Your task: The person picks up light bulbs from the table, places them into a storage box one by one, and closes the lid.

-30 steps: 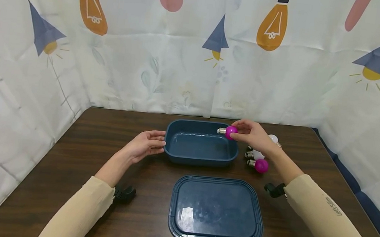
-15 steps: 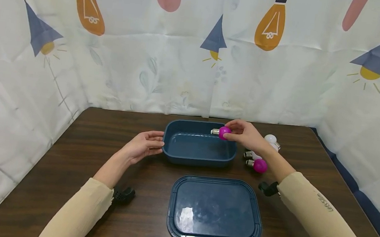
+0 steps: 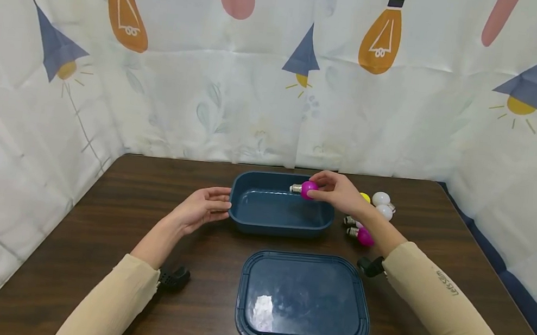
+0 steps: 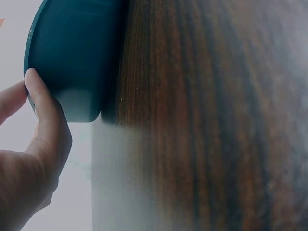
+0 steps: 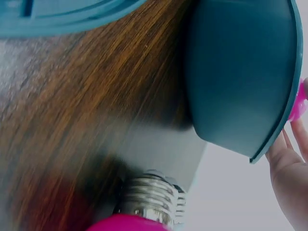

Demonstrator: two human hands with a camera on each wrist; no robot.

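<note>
My right hand (image 3: 340, 193) pinches a magenta light bulb (image 3: 308, 190) by its round globe, over the right part of a dark blue rectangular container (image 3: 279, 230). The bulb's silvery screw base points left. In the right wrist view, the container's wall covers much of this bulb (image 5: 299, 102). At the container's left end, my left hand (image 3: 199, 208) touches the rim with fingers extended. One fingertip lies right at the rim in the left wrist view. A second magenta bulb (image 3: 365, 236) rests on the table under my right forearm.
White bulbs (image 3: 381, 199) and part of a yellow one (image 3: 366, 197) lie right of the container. In front is a flat dark blue lid (image 3: 306, 297) on the brown wooden table (image 3: 143, 187). A printed white curtain (image 3: 255, 106) hangs around the back and sides.
My right hand has carried the magenta bulb left, further over the container, bringing the yellow bulb into sight behind the forearm. My left hand stays at the container's left end.
</note>
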